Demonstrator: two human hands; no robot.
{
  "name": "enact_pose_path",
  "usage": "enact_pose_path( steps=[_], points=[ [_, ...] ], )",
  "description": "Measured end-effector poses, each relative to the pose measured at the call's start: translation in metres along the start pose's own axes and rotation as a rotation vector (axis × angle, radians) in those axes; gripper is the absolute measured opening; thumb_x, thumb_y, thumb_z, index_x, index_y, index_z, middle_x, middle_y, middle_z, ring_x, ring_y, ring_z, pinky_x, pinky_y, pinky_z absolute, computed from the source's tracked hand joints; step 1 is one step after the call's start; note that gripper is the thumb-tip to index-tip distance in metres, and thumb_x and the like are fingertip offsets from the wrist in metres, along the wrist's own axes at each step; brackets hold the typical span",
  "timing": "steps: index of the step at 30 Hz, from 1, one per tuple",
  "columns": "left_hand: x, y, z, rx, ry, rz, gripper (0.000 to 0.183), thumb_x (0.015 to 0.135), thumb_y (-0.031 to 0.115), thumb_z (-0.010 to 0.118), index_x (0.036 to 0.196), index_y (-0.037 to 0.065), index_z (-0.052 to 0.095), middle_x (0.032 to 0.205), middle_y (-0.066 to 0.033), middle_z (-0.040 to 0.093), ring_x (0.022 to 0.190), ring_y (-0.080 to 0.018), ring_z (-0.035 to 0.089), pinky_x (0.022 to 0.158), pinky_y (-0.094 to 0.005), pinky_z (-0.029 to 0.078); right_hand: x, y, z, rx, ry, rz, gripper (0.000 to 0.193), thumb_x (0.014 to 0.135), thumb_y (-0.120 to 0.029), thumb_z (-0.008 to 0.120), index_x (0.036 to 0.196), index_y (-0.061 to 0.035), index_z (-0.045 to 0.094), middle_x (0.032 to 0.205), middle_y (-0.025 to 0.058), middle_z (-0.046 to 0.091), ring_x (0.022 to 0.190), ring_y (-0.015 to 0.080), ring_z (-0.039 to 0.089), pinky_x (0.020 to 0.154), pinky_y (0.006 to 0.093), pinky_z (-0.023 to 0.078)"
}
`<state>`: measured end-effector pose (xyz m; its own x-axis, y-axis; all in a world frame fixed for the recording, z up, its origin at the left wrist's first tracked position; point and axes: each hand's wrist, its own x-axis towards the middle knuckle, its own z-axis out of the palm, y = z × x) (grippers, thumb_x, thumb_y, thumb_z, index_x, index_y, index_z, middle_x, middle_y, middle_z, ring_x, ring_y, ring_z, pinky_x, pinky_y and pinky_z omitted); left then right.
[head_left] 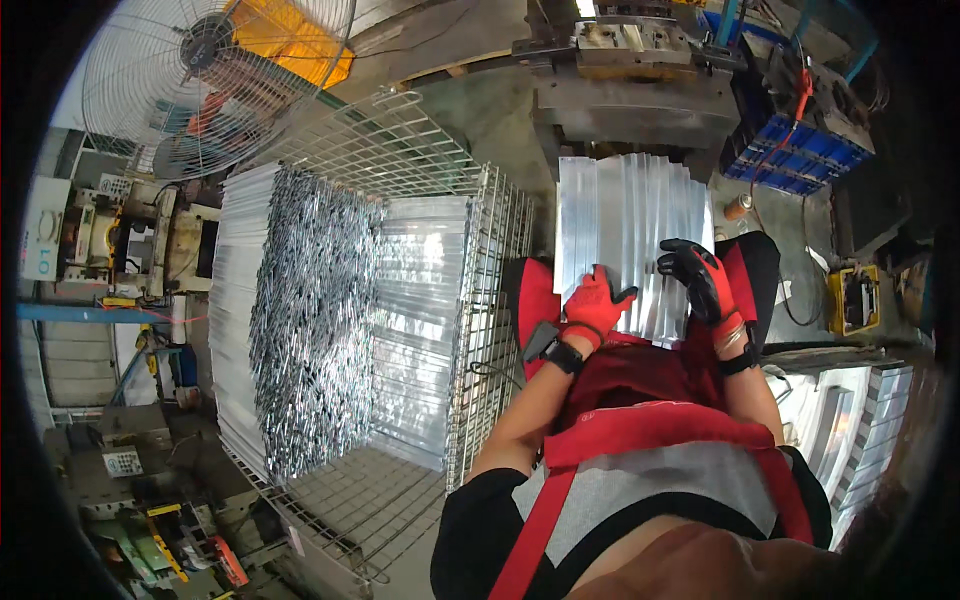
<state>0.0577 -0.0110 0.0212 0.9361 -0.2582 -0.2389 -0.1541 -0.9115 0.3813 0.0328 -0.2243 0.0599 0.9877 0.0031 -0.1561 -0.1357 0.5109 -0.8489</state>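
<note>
A row of long silvery metal strips [630, 205] lies side by side before me, reaching from my lap toward a machine. My left hand [597, 305], in a red glove, rests on the near left part of these strips, thumb held apart from the fingers. Over their right side is my right hand [702, 280], its black-coated palm turned partly inward. Its fingers are bent loosely, and I see nothing between them. Both wrists wear dark bands, and a red apron [640, 385] covers my lap.
To my left, a wire mesh cage [490, 290] holds dense stacks of metal strips [320, 320]. A large fan [205, 60] stands beyond it. Ahead sits a heavy metal machine [635, 110], with a blue crate [795, 155] to its right. More metal pieces [835, 425] lie at my right.
</note>
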Motion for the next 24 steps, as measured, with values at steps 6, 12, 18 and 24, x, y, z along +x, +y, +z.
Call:
enact_pose_path(
  steps=[6, 12, 18, 24],
  points=[
    [0.016, -0.015, 0.013, -0.082, 0.028, 0.103, 0.056, 0.079, 0.050, 0.058, 0.110, 0.003, 0.051, 0.099, -0.0176, 0.060, 0.092, -0.0330, 0.060, 0.076, -0.0458, 0.048, 0.002, 0.006, 0.011, 0.003, -0.082, 0.033, 0.039, 0.096, -0.027, 0.047, 0.119, 0.0041, 0.053, 0.104, 0.0116, 0.062, 0.094, 0.0189, 0.061, 0.087, 0.0339, 0.048],
    [-0.002, -0.008, 0.006, -0.012, 0.224, 0.230, 0.044, 0.083, 0.036, 0.057, 0.113, 0.004, 0.055, 0.080, -0.0126, 0.062, 0.068, -0.0283, 0.063, 0.060, -0.0406, 0.050, 0.000, 0.008, 0.008, 0.036, -0.075, 0.026, 0.039, 0.095, -0.027, 0.049, 0.119, 0.0036, 0.053, 0.109, 0.0117, 0.061, 0.095, 0.0193, 0.062, 0.088, 0.0346, 0.048],
    [-0.021, 0.002, -0.037, -1.498, -0.101, 0.059, 0.038, 0.089, 0.017, 0.059, 0.122, -0.001, 0.053, 0.093, 0.0002, 0.062, 0.080, -0.0088, 0.057, 0.072, -0.0258, 0.047, 0.006, -0.007, 0.007, -0.081, 0.174, -0.153, 0.042, 0.096, -0.029, 0.049, 0.124, 0.0021, 0.050, 0.110, 0.0123, 0.061, 0.095, 0.0206, 0.062, 0.089, 0.0343, 0.048],
    [-0.006, 0.034, -0.038, -2.509, -1.285, -0.065, 0.036, 0.093, 0.025, 0.044, 0.119, 0.001, 0.051, 0.104, -0.0145, 0.060, 0.083, -0.0255, 0.061, 0.073, -0.0350, 0.051, 0.032, -0.046, 0.045, 0.449, -0.527, 0.026, 0.058, 0.087, -0.031, 0.062, 0.131, 0.0015, 0.043, 0.110, 0.0099, 0.062, 0.103, 0.0192, 0.059, 0.090, 0.0317, 0.046]
  ],
)
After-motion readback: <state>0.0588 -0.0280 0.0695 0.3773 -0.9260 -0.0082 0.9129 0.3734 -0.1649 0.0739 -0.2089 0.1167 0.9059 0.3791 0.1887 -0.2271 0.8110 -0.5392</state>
